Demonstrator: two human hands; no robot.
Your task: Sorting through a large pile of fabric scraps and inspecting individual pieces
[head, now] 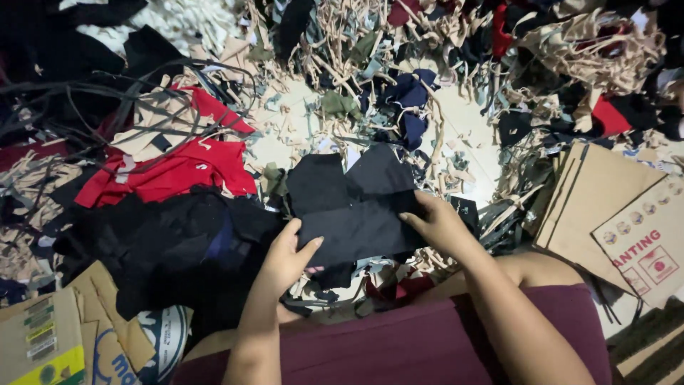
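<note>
Black cloth pieces [353, 207] pinched between both hands [285, 257], thumbs on top.

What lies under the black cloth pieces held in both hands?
Under the black cloth pieces, pale scraps and red cloth peek out below, between left hand and right hand. Whatever lies directly beneath is covered.

I'm sitting on a pale tiled floor [467, 135], mostly buried; beige fabric strips [342, 43] heaped across the far side; red cloth [178, 171] and a dark pile [164, 242] to my left; navy scraps [413, 93] near the middle; flattened cardboard box [605, 207] at the right edge, another cardboard piece [43, 342] at the near-left corner; light is dim, brightest on the bare tile patch; no walls or windows visible.
</note>
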